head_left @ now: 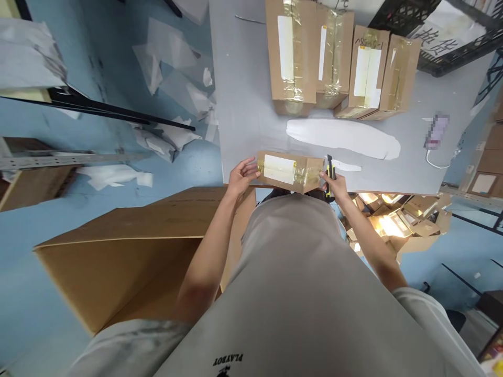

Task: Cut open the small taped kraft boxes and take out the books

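A small taped cardboard box (279,168) with a white label lies at the table's front edge, close to my body. At its left end, my left hand (242,177) grips the corner between thumb and fingers. My right hand (335,185) holds a black and yellow utility knife (329,178), blade end pointing away from me. The thumb and fingertips of that same hand touch the box's right end. Beyond the box lies a long white paper sheet (341,137), with a smaller white strip (346,166) beside the knife.
Several taped cardboard boxes (293,57) stand in a row on the grey table (243,94). Behind them at right is a black plastic crate (444,65). A large open carton (129,225) stands at my left. Paper scraps (173,47) litter the blue floor; cartons (412,220) pile up at right.
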The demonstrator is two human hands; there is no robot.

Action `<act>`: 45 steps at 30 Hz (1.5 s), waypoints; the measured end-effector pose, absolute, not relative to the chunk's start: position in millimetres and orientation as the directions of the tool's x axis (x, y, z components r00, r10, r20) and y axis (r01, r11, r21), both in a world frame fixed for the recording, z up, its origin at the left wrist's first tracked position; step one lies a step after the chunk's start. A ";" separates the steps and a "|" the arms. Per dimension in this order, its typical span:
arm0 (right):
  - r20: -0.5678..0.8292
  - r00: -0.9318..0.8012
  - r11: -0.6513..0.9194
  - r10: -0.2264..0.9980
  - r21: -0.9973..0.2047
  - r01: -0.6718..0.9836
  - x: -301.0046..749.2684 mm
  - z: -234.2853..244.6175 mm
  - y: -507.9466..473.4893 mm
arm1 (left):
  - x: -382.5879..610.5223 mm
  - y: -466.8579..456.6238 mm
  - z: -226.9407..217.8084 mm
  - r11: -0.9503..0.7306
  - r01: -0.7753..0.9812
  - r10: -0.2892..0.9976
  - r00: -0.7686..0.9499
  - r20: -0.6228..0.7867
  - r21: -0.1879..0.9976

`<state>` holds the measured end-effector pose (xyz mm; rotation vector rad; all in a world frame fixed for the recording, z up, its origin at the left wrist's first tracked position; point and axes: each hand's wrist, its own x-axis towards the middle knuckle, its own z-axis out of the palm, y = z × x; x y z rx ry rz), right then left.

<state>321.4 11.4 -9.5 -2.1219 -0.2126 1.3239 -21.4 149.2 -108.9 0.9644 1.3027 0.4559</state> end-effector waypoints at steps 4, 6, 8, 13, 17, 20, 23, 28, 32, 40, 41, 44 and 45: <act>-0.716 0.544 -0.742 0.438 -0.630 -0.230 307.0 8.8 12.6 | -19.3 151.5 -124.0 0.493 0.275 0.789 0.258 -0.558 0.825; -0.655 0.588 -0.718 0.475 -0.675 -0.172 314.0 25.8 14.8 | -3.1 151.7 -132.8 0.464 0.289 0.789 0.295 -0.539 0.837; -0.576 0.641 -0.711 0.507 -0.700 -0.067 323.8 42.1 19.1 | 23.3 150.6 -141.0 0.430 0.292 0.778 0.360 -0.515 0.854; -0.448 0.718 -0.749 0.533 -0.644 0.154 333.2 57.0 32.9 | 83.4 152.3 -145.4 0.287 0.369 0.751 0.486 -0.447 0.884; -0.416 0.688 -0.775 0.594 -0.523 0.353 322.9 50.0 38.7 | 84.6 170.4 -116.8 0.188 0.392 0.764 0.518 -0.385 0.900; -0.366 0.673 -0.761 0.643 -0.401 0.510 318.8 47.6 40.6 | 79.5 186.1 -76.2 0.169 0.302 0.759 0.567 -0.319 0.938; -0.347 0.633 -0.722 0.692 -0.306 0.621 319.9 52.1 40.6 | 84.4 197.6 -37.2 0.096 0.290 0.733 0.626 -0.265 0.952; -0.388 0.545 -0.655 0.743 -0.258 0.710 302.2 85.1 26.3 | 96.0 208.9 -14.5 0.021 0.329 0.702 0.668 -0.248 0.944; -0.485 0.423 -0.623 0.765 -0.392 0.677 259.7 113.6 13.0 | 97.2 213.4 -22.8 0.041 0.347 0.701 0.659 -0.274 0.937; -0.586 0.311 -0.607 0.748 -0.415 0.678 216.5 101.1 37.8 | 96.7 216.3 -34.2 0.064 0.337 0.696 0.660 -0.284 0.939; -0.587 0.313 -0.604 0.747 -0.401 0.689 215.9 100.7 40.3 | 96.6 216.1 -34.1 0.064 0.339 0.696 0.659 -0.286 0.939; -0.598 0.304 -0.599 0.742 -0.386 0.702 212.6 105.0 43.8 | 96.8 215.2 -33.5 0.067 0.346 0.703 0.649 -0.291 0.936; -0.603 0.300 -0.598 0.739 -0.382 0.705 210.6 107.0 44.7 | 97.0 214.8 -33.6 0.069 0.349 0.705 0.646 -0.293 0.935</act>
